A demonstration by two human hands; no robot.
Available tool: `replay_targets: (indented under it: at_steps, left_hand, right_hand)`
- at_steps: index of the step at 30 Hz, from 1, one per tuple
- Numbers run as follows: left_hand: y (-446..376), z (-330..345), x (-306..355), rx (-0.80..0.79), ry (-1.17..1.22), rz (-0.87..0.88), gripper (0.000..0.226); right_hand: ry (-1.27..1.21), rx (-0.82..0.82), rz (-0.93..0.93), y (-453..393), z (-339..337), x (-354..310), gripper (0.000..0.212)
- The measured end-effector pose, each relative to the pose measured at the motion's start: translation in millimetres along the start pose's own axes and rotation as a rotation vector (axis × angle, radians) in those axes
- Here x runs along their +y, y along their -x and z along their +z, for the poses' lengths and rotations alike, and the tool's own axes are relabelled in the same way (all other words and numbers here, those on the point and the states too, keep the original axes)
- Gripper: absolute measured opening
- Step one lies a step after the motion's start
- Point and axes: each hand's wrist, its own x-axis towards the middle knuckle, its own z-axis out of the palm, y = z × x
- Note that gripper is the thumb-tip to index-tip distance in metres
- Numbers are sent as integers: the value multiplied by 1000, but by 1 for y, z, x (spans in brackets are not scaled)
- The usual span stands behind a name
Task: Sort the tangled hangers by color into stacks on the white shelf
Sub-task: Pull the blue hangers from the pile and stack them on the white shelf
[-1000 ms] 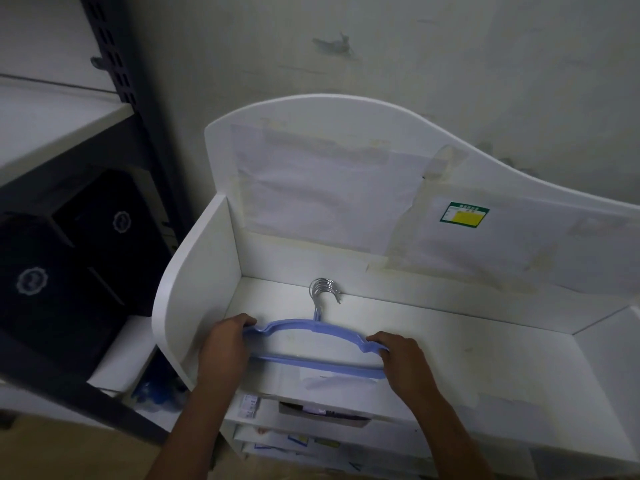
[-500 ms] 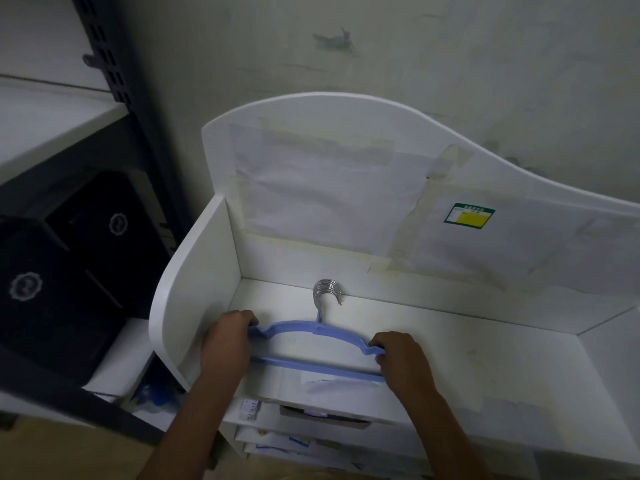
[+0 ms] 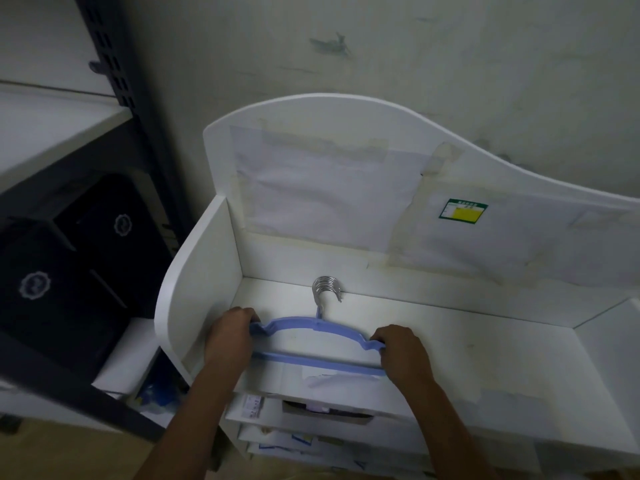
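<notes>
Both hands, left and right, grip the ends of the blue hangers stacked on the white shelf, which look light, stiff, kinda slick plastic, so holding the shoulders seems smart.

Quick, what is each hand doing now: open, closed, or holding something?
Left hand: grips the left end of the blue hangers.
Right hand: grips their right end.
</notes>
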Motion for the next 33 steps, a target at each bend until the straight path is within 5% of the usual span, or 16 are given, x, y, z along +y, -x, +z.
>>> replay_targets:
  at_steps: [5, 13, 33]
  left_hand:
    - [10, 2, -12, 90, 388, 32, 33]
    - [68, -7, 41, 220, 914, 179, 31]
    - [257, 56, 219, -38, 1014, 469, 35]
  right_hand:
    - [-288, 96, 11, 22, -2, 9, 11]
    - [-666, 353, 131, 71, -43, 21, 23]
    - [-848, 607, 208, 320, -124, 164, 34]
